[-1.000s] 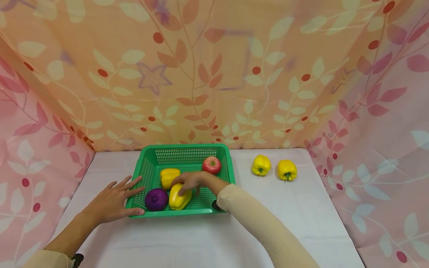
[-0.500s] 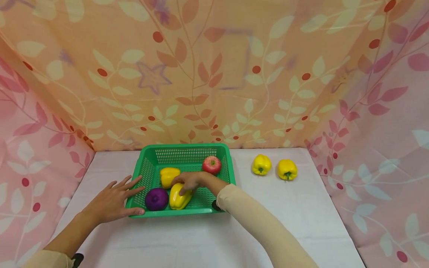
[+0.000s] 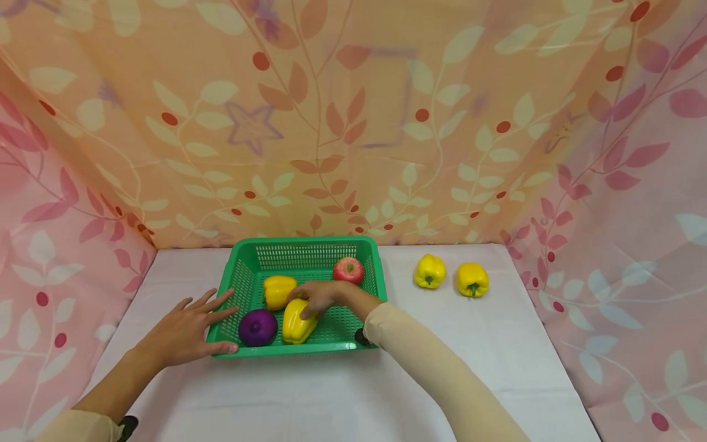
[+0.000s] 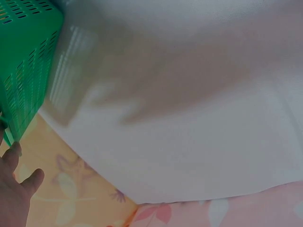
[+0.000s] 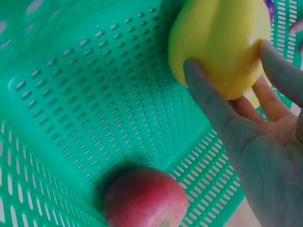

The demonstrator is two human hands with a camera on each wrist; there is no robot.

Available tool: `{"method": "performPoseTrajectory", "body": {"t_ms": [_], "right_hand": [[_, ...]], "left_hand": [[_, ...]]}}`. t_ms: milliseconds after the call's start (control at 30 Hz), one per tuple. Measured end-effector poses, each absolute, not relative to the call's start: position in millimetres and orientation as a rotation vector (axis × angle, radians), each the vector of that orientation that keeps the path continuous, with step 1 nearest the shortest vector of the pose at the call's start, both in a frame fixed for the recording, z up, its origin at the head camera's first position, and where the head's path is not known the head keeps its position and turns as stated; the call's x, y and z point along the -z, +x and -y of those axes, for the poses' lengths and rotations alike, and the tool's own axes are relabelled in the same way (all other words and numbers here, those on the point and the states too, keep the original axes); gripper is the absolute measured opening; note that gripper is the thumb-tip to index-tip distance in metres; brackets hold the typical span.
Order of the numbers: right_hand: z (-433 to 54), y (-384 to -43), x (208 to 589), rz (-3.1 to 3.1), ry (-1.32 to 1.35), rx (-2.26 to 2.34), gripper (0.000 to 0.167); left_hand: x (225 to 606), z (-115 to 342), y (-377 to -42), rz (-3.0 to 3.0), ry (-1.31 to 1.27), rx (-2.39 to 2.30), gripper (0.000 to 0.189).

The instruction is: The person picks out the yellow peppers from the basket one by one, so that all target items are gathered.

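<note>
Right wrist view: yellow pepper (image 5: 220, 40) pinched between the tips of the right grip (image 5: 265, 146)

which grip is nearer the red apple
Right. The right grip is inside the green basket, in front and left of the red apple; the left grip is farther, at the basket's left rim.

Gripped yellow pepper (image 3: 296, 326) has been shifted slightly rightward by right hand (image 3: 319, 297) since earlier, gap to purple vegetable (image 3: 258, 328) slightly widened
</note>
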State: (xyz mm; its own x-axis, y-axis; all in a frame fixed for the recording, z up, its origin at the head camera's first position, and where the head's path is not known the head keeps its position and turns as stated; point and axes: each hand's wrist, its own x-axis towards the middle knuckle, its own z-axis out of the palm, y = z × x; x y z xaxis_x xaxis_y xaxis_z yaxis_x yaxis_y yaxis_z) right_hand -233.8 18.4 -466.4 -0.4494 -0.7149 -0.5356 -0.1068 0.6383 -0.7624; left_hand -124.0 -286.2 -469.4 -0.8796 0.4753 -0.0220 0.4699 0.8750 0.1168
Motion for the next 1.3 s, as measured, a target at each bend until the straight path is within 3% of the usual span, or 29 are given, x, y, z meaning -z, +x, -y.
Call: {"method": "performPoseTrajectory", "body": {"t_ms": [600, 1300], "right_hand": [[-49.6, -234.5, 436.7, -1.936, -0.769, 0.97, 0.054], [-167.5, -230.8, 399.4, -2.06, -0.995, 1.096, 0.055]], "left_hand": [[473.6, 287.3, -123.4, -2.996, 0.735, -0.185, 0.081], [475.5, 289.0, -121.8, -2.998, 0.726, -0.189, 0.081]]}}
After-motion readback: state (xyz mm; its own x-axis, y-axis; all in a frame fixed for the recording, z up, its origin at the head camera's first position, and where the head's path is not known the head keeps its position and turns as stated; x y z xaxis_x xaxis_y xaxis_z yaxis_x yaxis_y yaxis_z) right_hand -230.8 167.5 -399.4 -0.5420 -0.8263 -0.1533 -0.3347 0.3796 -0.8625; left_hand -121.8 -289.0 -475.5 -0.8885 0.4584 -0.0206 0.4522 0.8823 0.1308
